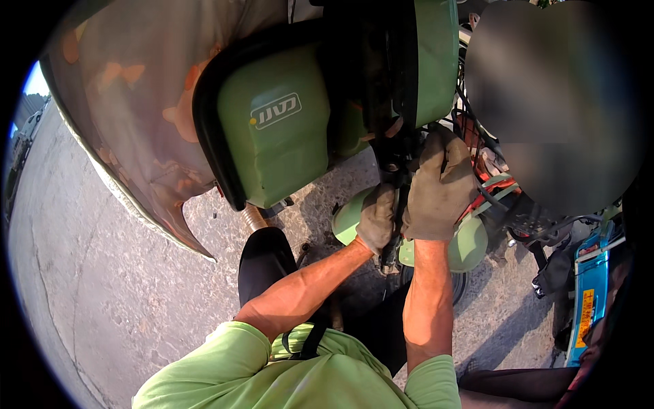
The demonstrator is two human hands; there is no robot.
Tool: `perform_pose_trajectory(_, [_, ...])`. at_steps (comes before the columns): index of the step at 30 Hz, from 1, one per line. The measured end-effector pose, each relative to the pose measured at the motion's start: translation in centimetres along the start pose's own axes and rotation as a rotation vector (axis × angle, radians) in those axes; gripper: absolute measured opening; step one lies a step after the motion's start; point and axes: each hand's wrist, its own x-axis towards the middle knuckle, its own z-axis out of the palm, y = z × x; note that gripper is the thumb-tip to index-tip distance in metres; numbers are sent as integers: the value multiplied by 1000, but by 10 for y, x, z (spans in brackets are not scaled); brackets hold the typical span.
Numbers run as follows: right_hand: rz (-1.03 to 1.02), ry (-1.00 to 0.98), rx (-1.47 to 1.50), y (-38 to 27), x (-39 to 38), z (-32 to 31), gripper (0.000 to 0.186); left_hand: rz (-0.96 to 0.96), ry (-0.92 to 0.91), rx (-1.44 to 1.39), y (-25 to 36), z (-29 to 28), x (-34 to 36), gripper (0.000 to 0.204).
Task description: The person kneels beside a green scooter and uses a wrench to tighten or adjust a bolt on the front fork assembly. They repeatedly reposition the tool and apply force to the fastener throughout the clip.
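A green scooter with black trim fills the upper middle; its rounded green panel (276, 146) stands left of a dark central column (390, 146). My left hand (377, 219), in a grey-brown work glove, is closed against the lower part of this column. Higher and to the right, my gloved right hand (441, 183) has its fingers bent in at the column, near black cables (464, 112). The glove hides whatever its fingertips grip. Below both hands, a light green fender (470, 244) shows on the right and a curved green part (349, 217) on the left.
A brown fabric cover (136, 88) with orange shapes hangs at the left, its pale edge reaching low. A large blurred grey shape (552, 102) takes up the upper right. Tangled red and black parts (494, 170) lie right of my hand, beyond them a blue panel (591, 273).
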Motion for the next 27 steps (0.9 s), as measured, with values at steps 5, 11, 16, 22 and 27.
perform_pose_trajectory(5, [-42, -120, -129, 15, -3, -5, 23, 10, -14, 71, 13, -2, 2, 49])
perform_pose_trajectory(11, [36, -229, -124, 20, -6, -8, 22, 13, -35, -46, 20, -2, 4, 52])
perform_pose_trajectory(16, [-151, -107, -186, 21, -20, -2, 28, 108, -152, 137, -30, -5, 12, 39])
perform_pose_trajectory(22, [-570, -321, -1052, 81, -4, -12, 37, 150, -355, 184, -65, 20, 19, 42])
perform_pose_trajectory(27, [-602, -324, -924, 90, -9, -15, 45, 72, -370, 137, -23, 4, 13, 46])
